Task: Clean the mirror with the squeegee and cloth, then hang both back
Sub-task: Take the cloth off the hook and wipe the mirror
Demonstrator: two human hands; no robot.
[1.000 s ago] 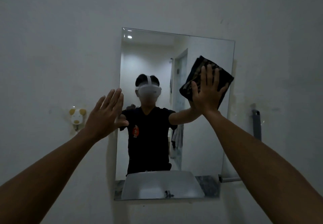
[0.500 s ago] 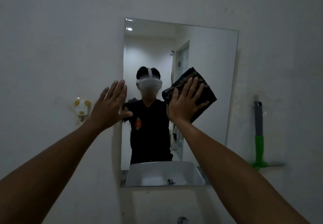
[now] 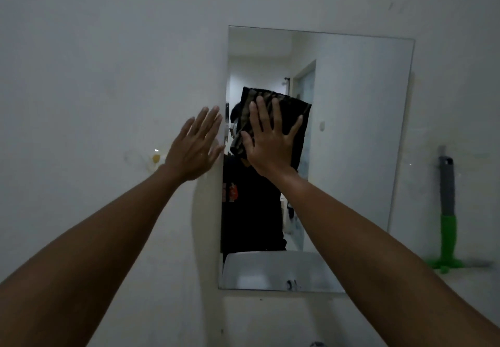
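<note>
Head view: the right hand lies flat with fingers spread, pressing a dark folded cloth against the left part of the mirror. The left hand is open and holds nothing, its palm toward the wall just beside the mirror's left edge. The squeegee, with a grey and green handle, hangs on the wall right of the mirror, blade end down.
</note>
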